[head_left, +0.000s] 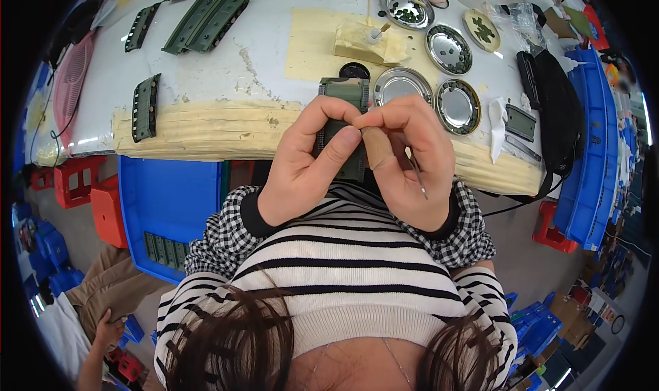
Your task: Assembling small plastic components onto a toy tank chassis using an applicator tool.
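Observation:
A green camouflage model part with ridged, track-like sides (343, 88) is held in front of my chest at the table's edge. My left hand (302, 159) is closed round its left side, with the thumb over the top. My right hand (415, 159) is closed too, its fingertips pinched together at the part's right side. A tan covering (377, 147) wraps its thumb. Tucked in the right palm is a thin metal tool (419, 177), pointing down. Whatever tiny piece may be between the fingertips is hidden.
Metal dishes with small dark green pieces stand right of my hands, among them a round dish (458, 95). Beyond lies a yellow-wrapped block (353, 40) with a small pot. Green track sections (206, 24) lie left. A blue tray (168, 192) sits below; another person's hand (108, 330) is lower left.

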Tool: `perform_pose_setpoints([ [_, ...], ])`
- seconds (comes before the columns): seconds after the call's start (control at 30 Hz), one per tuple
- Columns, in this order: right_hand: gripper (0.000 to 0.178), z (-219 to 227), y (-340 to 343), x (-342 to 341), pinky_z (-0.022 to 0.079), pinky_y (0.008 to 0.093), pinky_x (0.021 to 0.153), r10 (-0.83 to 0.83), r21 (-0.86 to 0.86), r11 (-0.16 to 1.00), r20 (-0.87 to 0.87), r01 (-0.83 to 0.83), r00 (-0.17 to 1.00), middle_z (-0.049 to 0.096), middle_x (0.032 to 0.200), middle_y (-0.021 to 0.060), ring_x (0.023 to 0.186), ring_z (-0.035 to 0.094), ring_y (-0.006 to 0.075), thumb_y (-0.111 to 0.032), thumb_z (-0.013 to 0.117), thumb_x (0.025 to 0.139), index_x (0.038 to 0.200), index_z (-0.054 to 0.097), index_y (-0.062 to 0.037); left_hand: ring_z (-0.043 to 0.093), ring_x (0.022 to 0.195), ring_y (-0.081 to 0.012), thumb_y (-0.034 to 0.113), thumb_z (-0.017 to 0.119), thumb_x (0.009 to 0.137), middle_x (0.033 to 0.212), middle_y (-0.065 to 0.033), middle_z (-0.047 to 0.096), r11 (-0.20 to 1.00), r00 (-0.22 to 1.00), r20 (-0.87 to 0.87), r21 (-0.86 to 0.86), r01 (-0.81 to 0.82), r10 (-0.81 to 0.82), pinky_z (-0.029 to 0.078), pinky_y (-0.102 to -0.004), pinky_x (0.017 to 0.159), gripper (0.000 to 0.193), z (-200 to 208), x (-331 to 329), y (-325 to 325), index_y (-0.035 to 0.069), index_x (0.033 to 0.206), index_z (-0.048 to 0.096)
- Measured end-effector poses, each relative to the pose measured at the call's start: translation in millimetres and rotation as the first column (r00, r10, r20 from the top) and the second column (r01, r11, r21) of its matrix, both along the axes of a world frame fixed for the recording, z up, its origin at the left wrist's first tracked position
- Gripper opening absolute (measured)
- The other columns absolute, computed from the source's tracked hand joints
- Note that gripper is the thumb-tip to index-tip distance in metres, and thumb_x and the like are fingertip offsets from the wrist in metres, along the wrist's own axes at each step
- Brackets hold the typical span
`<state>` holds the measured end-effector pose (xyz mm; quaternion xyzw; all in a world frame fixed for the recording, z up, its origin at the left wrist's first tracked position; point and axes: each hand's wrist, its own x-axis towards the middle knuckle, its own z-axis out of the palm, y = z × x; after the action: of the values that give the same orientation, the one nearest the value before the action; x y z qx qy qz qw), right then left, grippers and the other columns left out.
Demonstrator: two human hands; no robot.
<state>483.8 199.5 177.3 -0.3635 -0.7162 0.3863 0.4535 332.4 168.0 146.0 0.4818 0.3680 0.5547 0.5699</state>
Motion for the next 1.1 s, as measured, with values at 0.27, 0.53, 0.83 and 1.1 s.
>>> perform_pose_setpoints([
  [0.27, 0.028, 2.2, 3.7, 7.1, 0.043, 0.0242, 0.049, 0.072, 0.188, 0.977, 0.135, -0.097, 0.988, 0.058, 0.083, 0.0074, 0.059, 0.054, 0.014, 0.001, 0.072, 0.073, 0.1, 0.066, -0.0023, 0.055, 0.092, -0.011, 0.02, 0.041, 0.101, 0.098, -0.0066, 0.057, 0.95, 0.933, 0.293, -0.166, 0.266, -0.21, 0.045, -0.0241, 0.083, 0.018, 3.6, -13.0, 1.0, 0.003, 0.103, 0.048],
  [0.53, 0.043, 13.2, 18.9, 28.2, 0.044, 0.026, 0.049, 0.062, 0.574, 0.725, 0.497, -0.381, 0.866, 0.06, 0.083, 0.0069, 0.057, 0.056, 0.016, -0.016, 0.072, 0.06, 0.099, 0.066, -0.0003, 0.061, 0.086, -0.0127, 0.024, 0.037, 0.103, 0.095, -0.0082, 0.058, 0.824, 0.861, 0.427, -0.356, 0.44, -0.275, 0.053, -0.0269, 0.08, 0.023, 15.5, -16.3, -2.3, 0.004, 0.098, 0.046],
  [0.83, 0.026, 10.9, 26.3, 31.5, 0.049, 0.0298, 0.05, -0.137, 0.444, 0.895, 0.35, -0.036, 0.927, 0.058, 0.08, 0.0078, 0.063, 0.062, 0.022, 0.008, 0.07, 0.068, 0.09, 0.065, -0.0038, 0.061, 0.092, -0.0163, -0.001, 0.043, 0.096, 0.123, -0.0136, 0.052, 0.987, 0.987, -0.043, -0.06, 0.149, -0.152, 0.052, -0.0312, 0.084, 0.066, 14.3, -11.2, -6.2, 0.01, 0.151, 0.009],
  [1.1, 0.024, 4.7, 28.1, 23.2, 0.048, 0.0305, 0.051, -0.18, 0.514, 0.857, 0.373, -0.041, 0.91, 0.059, 0.082, 0.0069, 0.061, 0.061, 0.0221, 0.004, 0.071, 0.069, 0.091, 0.064, -0.0037, 0.06, 0.093, -0.0241, -0.005, 0.052, 0.087, 0.115, -0.0211, 0.055, 0.981, 0.954, -0.295, 0.196, 0.001, 0.058, 0.047, -0.0295, 0.084, 0.085, 1.0, -3.2, -6.4, 0.006, 0.152, -0.002],
])
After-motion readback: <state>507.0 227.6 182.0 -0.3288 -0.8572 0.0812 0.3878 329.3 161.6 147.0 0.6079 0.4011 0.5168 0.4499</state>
